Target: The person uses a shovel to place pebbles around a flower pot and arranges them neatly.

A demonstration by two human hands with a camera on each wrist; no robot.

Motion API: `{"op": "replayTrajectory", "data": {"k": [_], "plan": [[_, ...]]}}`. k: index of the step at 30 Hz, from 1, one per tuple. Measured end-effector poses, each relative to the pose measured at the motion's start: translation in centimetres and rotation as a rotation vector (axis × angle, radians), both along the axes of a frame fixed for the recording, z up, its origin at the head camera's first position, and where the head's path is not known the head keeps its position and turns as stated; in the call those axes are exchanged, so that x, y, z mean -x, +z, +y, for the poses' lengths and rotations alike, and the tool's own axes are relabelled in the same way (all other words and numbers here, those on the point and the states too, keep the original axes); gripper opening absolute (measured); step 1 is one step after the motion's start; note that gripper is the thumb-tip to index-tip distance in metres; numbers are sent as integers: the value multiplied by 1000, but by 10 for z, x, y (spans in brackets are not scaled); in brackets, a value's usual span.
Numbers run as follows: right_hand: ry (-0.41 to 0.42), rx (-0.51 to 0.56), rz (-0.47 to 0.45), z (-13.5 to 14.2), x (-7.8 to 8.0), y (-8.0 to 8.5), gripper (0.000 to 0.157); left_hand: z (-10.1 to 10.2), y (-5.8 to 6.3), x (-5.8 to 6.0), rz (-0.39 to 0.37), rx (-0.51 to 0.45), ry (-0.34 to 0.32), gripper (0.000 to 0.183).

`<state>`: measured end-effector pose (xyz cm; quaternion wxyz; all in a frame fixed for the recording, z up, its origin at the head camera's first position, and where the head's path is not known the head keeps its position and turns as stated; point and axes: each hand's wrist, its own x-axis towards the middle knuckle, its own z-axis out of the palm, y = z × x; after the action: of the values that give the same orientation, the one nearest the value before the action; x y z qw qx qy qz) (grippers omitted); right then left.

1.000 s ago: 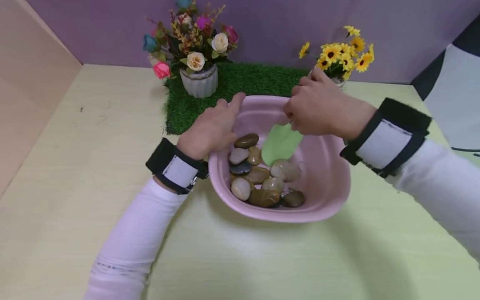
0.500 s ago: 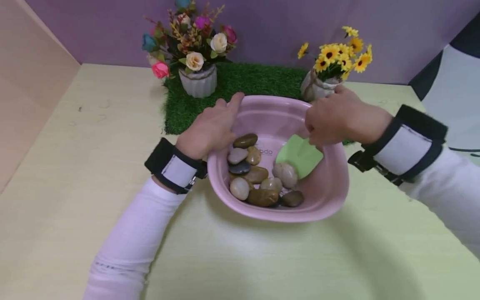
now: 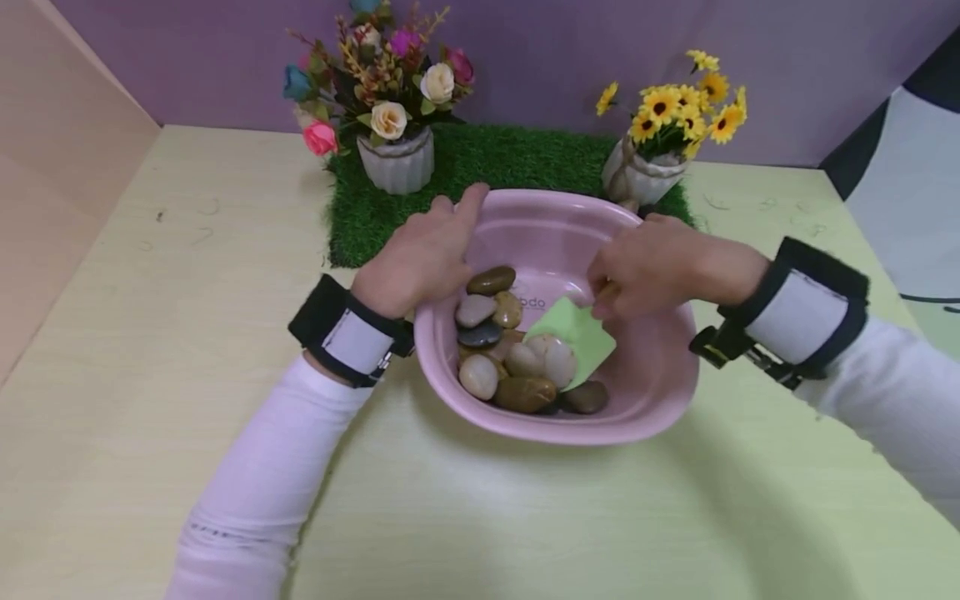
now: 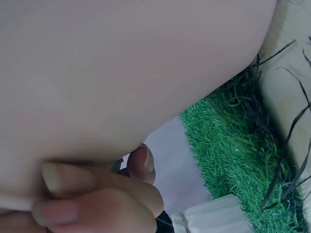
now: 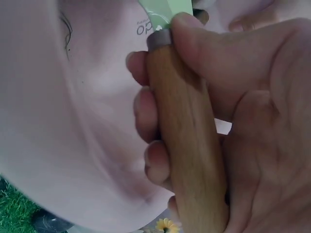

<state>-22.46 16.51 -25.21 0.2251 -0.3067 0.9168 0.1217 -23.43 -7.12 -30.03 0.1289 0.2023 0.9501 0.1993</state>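
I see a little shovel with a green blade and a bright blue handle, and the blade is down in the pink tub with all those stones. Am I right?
Almost! The handle isn't blue: the right wrist view shows it is brown and looks wooden. The blade is green, and it's down in the pink tub with the stones.

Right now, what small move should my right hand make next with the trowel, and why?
Perhaps ease the green trowel blade slightly deeper under the nearest pale pebble: they overlap, but the pebble doesn't look fully aboard. Your right hand grips the wooden handle, and your left hand holds the pink basin.
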Motion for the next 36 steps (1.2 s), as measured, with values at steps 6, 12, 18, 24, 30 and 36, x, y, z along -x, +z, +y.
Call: {"op": "replayTrajectory", "data": {"k": [6,12,18,24,30,36], "plan": [[33,88,-22,-10,0,0,9,-1,1,0,2,-7,1,79],[55,63,-116,-10,9,2,10,0,0,0,4,-13,-1,81],[30,107,-226,0,19,4,12,2,1,0,10,-10,-7,81],[20,124,-266,3,25,6,16,0,2,-1,5,-11,0,82],[9,149,-316,1,28,8,21,-2,2,-1,1,-8,5,82],[49,205,-387,-3,29,7,22,-1,0,-1,-3,-9,14,84]]}}
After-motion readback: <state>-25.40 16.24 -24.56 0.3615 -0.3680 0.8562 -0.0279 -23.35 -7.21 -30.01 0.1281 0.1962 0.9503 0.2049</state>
